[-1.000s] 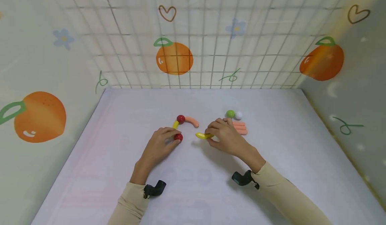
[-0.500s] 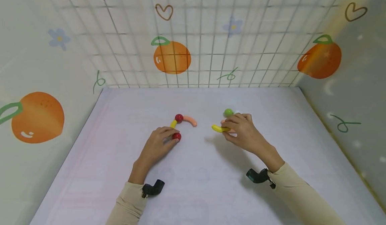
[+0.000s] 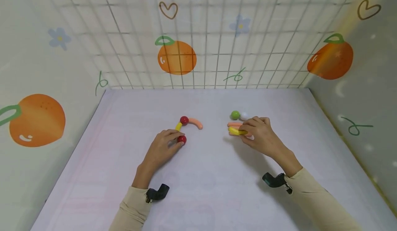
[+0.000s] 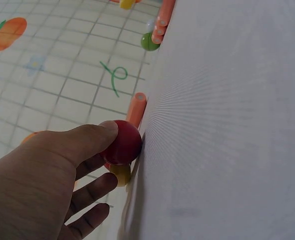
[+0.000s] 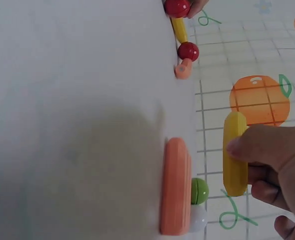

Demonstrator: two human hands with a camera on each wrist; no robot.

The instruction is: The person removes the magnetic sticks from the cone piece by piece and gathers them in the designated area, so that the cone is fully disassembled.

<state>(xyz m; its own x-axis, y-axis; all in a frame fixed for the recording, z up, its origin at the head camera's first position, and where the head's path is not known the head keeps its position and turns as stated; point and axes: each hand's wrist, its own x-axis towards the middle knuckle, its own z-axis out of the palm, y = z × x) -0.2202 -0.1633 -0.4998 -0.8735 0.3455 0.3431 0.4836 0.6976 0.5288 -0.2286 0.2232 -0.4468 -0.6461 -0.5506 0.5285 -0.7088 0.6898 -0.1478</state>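
A pale worktop (image 3: 198,189) is spreading beneath the left hand (image 3: 162,148) and the right hand (image 3: 262,136). Beyond both, a gridded backdrop (image 3: 207,34) is standing upright, showing a printed orange (image 3: 176,58) with an outlined heart (image 3: 169,17) above it. A blue flower (image 3: 240,25) is showing beyond the right hand. Left of the left hand, a side panel (image 3: 24,65) is bearing a larger orange (image 3: 38,121); right of the right hand, a greyish panel (image 3: 372,100) is rising.

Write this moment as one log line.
left hand: holds nearer red ball; right hand: holds yellow piece off table; nearby: pink pieces, green ball, white ball
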